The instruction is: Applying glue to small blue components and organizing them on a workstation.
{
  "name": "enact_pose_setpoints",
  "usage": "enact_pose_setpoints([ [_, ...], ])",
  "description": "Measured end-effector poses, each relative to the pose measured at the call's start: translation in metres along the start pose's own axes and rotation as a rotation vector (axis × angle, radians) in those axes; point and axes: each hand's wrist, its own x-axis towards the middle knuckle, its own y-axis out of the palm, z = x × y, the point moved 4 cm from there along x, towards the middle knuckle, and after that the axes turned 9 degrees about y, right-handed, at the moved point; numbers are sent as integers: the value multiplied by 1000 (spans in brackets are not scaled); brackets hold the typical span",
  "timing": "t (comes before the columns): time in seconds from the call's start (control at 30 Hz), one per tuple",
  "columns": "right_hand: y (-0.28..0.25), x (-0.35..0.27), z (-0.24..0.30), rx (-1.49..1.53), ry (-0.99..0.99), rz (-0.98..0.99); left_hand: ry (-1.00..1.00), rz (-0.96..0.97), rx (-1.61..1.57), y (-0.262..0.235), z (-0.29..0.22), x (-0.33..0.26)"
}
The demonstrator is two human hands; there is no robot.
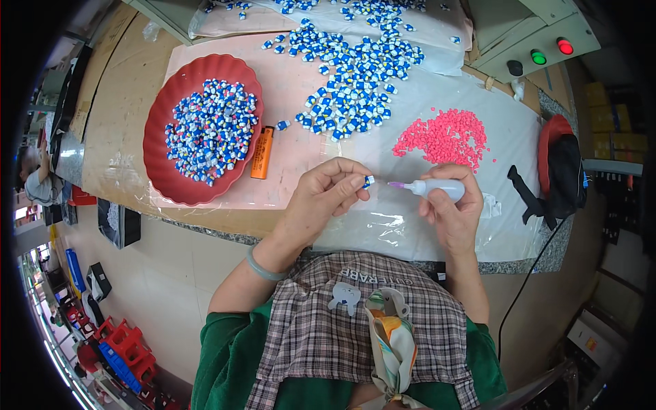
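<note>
Between the thumb and fingers of my left hand (329,188) is a small blue-and-white piece (369,182). My right hand (452,205) grips a small white glue bottle (441,188), its purple nozzle aimed left at the piece, with a short gap between them. Just beyond my right hand lies a heap of small pink pieces (451,137) on the pale plastic sheet. Many loose blue-and-white pieces (352,89) spread across the middle and far part of the table. On the left, a red scalloped dish (156,147) holds a mound of blue-and-white pieces, some showing pink spots.
An orange lighter (262,153) lies against the dish's right side, with one loose piece beside it. At the far right stands a metal box (540,34) with green and red lights. A black bag (566,174) with a strap rests at the table's right edge.
</note>
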Motion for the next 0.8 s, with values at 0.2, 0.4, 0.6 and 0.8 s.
enact_pose_setpoints([
  [0.2, 3, -5, 19, -130, -151, -144, 173, 84, 196, 7, -1, -3],
  [0.4, 7, -15, 26, -386, -352, -151, 305, 64, 440, 10, -1, -6],
  [0.6, 12, -20, 34, -625, -498, -153, 346, 53, 580, 15, -8, -7],
  [0.8, 14, -21, 35, -718, -544, -157, 357, 57, 568, 14, -5, -7],
])
